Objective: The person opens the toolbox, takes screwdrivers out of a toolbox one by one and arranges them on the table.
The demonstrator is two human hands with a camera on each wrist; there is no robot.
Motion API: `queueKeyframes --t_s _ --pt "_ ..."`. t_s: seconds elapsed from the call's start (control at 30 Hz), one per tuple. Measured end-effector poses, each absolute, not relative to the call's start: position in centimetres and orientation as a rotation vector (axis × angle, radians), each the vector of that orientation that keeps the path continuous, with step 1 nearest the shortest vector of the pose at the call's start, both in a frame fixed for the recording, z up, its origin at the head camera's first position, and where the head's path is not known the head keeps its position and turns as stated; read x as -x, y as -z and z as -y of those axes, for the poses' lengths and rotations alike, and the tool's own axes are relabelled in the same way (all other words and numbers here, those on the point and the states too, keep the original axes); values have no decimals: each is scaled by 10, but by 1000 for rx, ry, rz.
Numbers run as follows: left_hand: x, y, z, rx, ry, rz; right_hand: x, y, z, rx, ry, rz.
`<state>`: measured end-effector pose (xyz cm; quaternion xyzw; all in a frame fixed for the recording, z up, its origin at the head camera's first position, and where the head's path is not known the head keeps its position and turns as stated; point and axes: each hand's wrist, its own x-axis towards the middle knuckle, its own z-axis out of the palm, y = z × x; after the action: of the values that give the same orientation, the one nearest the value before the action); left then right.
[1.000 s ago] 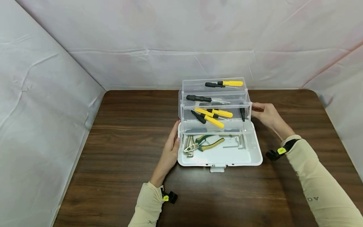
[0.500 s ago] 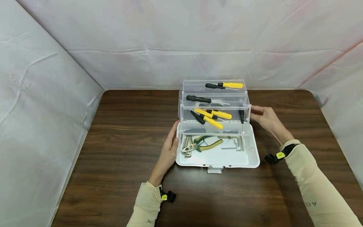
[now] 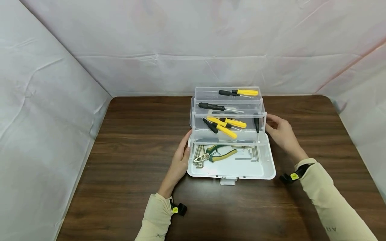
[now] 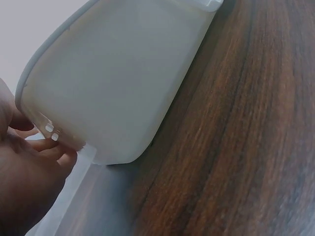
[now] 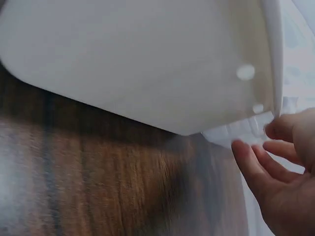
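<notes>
A white toolbox [image 3: 265,172] with its lid and clear tiered trays [image 3: 241,112] raised stands on the table. My left hand [image 3: 180,160] rests along its left side, fingers fairly straight. In the left wrist view, the thumb is at the rim and the fingers lie near the back corner. My right hand [image 3: 281,135] is at the right rear corner with loosely bent fingers, its thumb close by the rim in the right wrist view. Green-handled pliers [image 3: 223,156] and several hex keys [image 3: 199,159] lie in the base. Yellow screwdrivers [image 3: 227,130] and black screwdrivers [image 3: 211,106] lie in the trays.
The dark wooden table [image 3: 138,150] extends on both sides of the box and in front of it. A white latch [image 3: 228,181] hangs from the box's front edge. Pale cloth walls [image 3: 169,73] rise behind the table and at both sides.
The toolbox has shifted slightly left in view, and its raised trays sit a little lower. My right hand has slid slightly down along the right side. The left hand keeps nearly the same place.
</notes>
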<state>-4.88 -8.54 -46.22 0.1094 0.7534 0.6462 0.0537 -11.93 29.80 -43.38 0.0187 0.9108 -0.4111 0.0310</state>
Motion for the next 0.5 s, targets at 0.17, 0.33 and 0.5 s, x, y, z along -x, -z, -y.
queueKeyframes --t_s 0.17,0.33,0.5 --pt "49 462 84 -345 -1955 -2303 106 424 -291 -91 1298 -3026" --pt "49 461 84 -335 -1950 -2305 97 402 -278 -62 1354 -3193" --pt "49 460 85 -329 -1938 -2313 87 381 -254 169 1331 -3274"
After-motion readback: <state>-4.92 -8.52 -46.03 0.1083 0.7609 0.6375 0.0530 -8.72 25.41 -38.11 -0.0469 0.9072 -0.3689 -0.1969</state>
